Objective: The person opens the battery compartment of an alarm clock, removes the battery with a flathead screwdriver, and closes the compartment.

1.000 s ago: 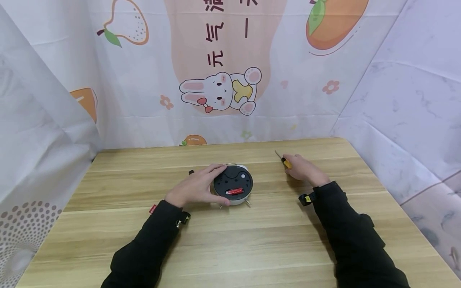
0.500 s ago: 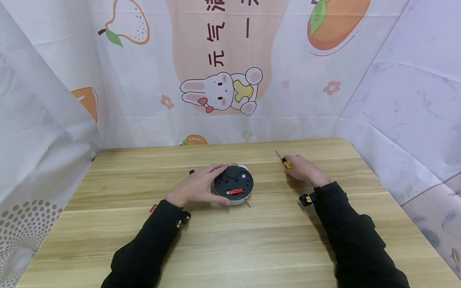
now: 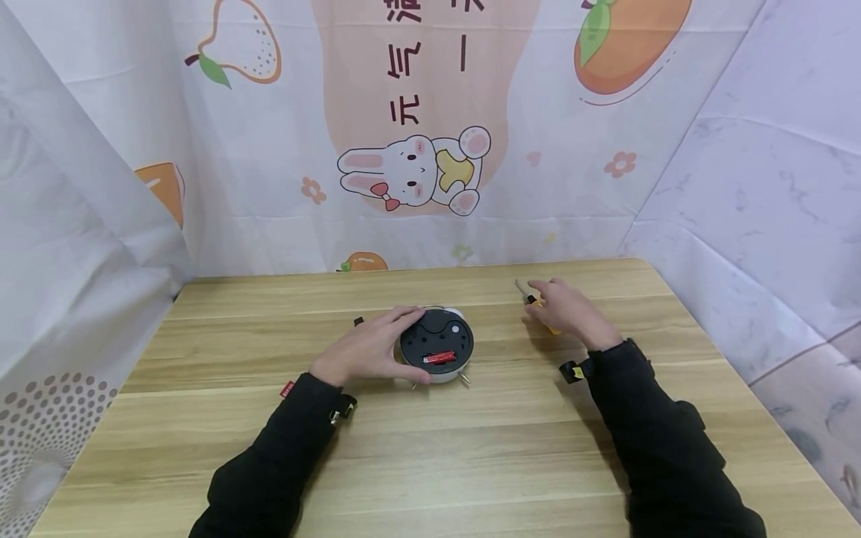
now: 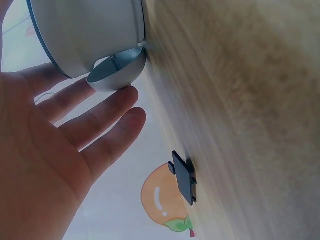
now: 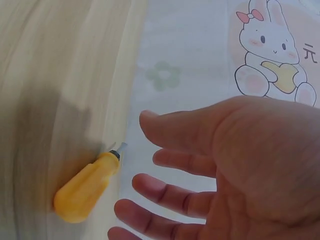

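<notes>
A round alarm clock (image 3: 427, 335) with a white body lies on its face, its black back upward. A red battery (image 3: 439, 358) sits in its open compartment. My left hand (image 3: 366, 351) holds the clock from the left, fingers at the top and thumb along the lower rim. The left wrist view shows the clock's white side (image 4: 90, 35) and a bell (image 4: 125, 77) near the fingertips. A screwdriver with a yellow handle (image 5: 85, 187) lies on the table. Over it my right hand (image 3: 570, 312) hovers with fingers spread, apart from the handle.
A small black plastic piece (image 4: 183, 177), perhaps the battery cover, lies beyond the left hand, left of the clock. The wooden table (image 3: 430, 463) meets a printed cloth (image 3: 269, 187) at the back. Pale cloth (image 3: 753, 224) hangs on the right.
My right hand has let go of the screwdriver and its fingers have spread; the screwdriver now rests on the table. The left hand and the clock stay as they were.
</notes>
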The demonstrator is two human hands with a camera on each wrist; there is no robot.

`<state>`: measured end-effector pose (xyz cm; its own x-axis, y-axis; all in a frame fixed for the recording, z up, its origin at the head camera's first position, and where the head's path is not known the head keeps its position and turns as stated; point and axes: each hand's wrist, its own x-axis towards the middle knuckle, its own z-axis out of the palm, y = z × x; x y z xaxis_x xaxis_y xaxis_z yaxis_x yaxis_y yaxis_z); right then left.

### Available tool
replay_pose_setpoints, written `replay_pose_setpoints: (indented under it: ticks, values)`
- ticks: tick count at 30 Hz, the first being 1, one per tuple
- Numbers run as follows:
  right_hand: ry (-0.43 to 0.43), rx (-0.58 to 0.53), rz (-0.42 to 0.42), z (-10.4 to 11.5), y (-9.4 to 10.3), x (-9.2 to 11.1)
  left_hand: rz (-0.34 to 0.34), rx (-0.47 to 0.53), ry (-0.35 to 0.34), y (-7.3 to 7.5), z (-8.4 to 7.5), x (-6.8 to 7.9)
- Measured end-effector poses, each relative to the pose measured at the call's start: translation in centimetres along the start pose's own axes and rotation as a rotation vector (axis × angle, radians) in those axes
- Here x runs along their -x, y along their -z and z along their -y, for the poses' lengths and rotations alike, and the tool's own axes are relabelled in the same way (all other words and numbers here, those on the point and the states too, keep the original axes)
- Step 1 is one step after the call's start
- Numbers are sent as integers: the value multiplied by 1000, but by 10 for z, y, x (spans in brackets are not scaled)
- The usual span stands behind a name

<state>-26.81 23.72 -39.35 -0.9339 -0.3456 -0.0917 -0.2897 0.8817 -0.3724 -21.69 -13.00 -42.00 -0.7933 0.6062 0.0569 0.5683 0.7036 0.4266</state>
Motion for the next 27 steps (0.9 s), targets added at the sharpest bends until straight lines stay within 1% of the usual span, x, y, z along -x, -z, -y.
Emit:
replay_pose_setpoints:
  ticks: [2, 4, 9, 13, 19, 21, 23, 27]
  values:
    - [9, -12, -10, 1, 1, 0, 0, 3, -2, -1, 1, 0]
    - [51, -22, -35, 3, 2, -1, 1, 4, -3, -1, 1, 0]
    - [225, -47, -101, 16, 7, -1, -4, 2, -10, 0, 0, 0]
    - [324, -64, -99, 30, 9, 1, -6, 2, -13, 0, 0, -1]
    - [502, -24, -108, 53, 7, 7, -3, 16, -9, 1, 0, -1]
    - [550, -8, -102, 61, 4, 9, 2, 20, -4, 1, 0, -1]
    - [592, -21, -76, 68, -1, 11, 5, 22, -4, 1, -1, -1]
    - [636, -17, -13, 79, -11, 12, 4, 21, -14, 1, -1, -1]
